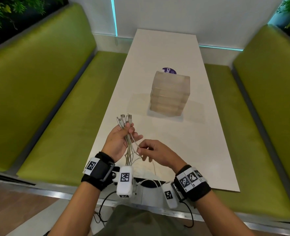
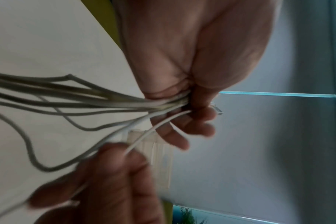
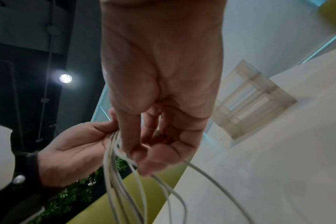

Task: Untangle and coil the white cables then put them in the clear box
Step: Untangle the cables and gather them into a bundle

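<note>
My left hand point(image 1: 123, 138) grips a bundle of several white cables point(image 1: 129, 150) near their plug ends point(image 1: 124, 119), which fan out above the fist. The strands hang down past my wrists toward the table's near edge. My right hand point(image 1: 147, 151) pinches one strand just right of the bundle. In the left wrist view the left hand point(image 2: 188, 104) clamps the white cables point(image 2: 86, 103) and the blurred right hand point(image 2: 113, 171) holds one strand. In the right wrist view the right hand point(image 3: 144, 154) pinches the white cables point(image 3: 125, 181). The clear box point(image 1: 170, 93) stands on the white table point(image 1: 200, 142), beyond both hands.
A purple round sticker point(image 1: 169, 71) lies on the table behind the box. Green benches point(image 1: 55, 108) flank the table on both sides. The clear box point(image 3: 247, 98) shows at the right in the right wrist view. Black wires hang from the wrist cameras below.
</note>
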A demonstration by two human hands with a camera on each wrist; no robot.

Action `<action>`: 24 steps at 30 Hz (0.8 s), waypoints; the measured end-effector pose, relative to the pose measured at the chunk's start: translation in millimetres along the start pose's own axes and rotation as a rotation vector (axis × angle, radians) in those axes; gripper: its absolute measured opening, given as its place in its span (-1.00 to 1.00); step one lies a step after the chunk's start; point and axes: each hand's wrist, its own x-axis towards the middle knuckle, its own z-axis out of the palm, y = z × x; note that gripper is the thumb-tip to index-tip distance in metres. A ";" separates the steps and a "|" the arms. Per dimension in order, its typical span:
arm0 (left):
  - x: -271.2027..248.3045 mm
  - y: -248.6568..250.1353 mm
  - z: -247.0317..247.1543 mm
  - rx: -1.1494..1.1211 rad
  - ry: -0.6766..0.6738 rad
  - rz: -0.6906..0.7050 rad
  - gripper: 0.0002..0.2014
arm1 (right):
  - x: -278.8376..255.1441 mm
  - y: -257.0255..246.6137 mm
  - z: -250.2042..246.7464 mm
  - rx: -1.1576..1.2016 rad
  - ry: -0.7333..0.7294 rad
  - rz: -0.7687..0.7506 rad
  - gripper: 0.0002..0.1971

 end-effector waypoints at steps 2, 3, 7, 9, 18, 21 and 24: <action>0.6 6.9 -0.5 -0.033 0.037 0.019 -0.79 | -4.5 13.5 -2.9 -0.174 -0.059 0.040 -0.96; 1.6 11.9 -1.6 -0.058 0.051 0.029 -0.78 | -7.9 22.2 -3.0 -0.265 -0.085 0.063 -0.94; 6.1 33.9 -10.6 -0.083 0.083 0.090 -0.77 | -27.5 61.2 8.0 -0.387 -0.147 0.171 -0.74; 7.9 41.7 -14.6 -0.073 0.088 0.127 -0.78 | -37.4 72.7 19.2 -0.466 -0.199 0.187 -0.74; 3.4 34.4 2.9 0.008 -0.003 0.104 -0.78 | -27.3 59.1 24.0 -0.122 0.012 0.091 -0.65; 3.7 33.8 6.1 0.003 -0.004 0.103 -0.78 | -23.9 58.3 18.0 -0.217 -0.198 0.040 -0.70; 3.8 34.1 6.2 0.003 0.000 0.104 -0.79 | -23.6 61.2 24.2 -0.465 -0.379 0.054 -0.68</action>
